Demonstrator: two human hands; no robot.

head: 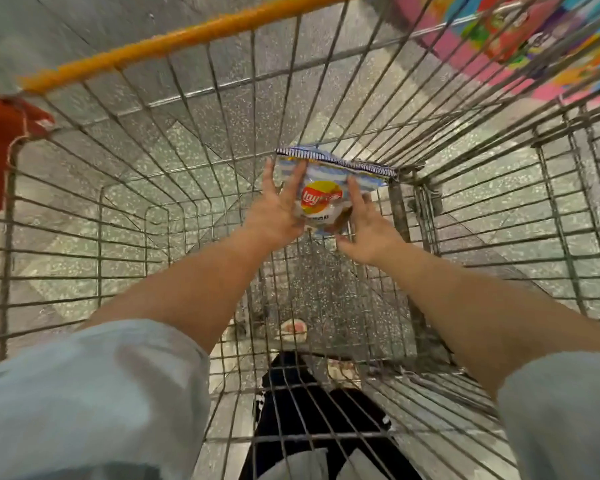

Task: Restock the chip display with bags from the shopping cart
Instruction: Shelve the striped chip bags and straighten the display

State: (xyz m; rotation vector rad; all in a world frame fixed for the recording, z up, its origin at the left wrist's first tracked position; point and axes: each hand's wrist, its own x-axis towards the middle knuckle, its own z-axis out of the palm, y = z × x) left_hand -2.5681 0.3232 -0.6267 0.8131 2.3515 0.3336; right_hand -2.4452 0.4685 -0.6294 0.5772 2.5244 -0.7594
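Observation:
A single Lay's chip bag (pixel 321 199), pale blue and white with a red and yellow logo, lies at the bottom of the wire shopping cart (pixel 146 216). Both my arms reach down into the cart. My left hand (pixel 279 211) presses its fingers against the bag's left side. My right hand (pixel 368 226) touches the bag's right side with fingers spread. The bag sits between the two hands. No other bags show inside the cart.
The cart's orange handle bar (pixel 174 39) runs across the top left. A red object (pixel 4 147) hangs at the cart's left edge. Colourful packaging (pixel 520 39) shows outside the cart at top right. Speckled floor and my feet (pixel 293 329) show through the wire.

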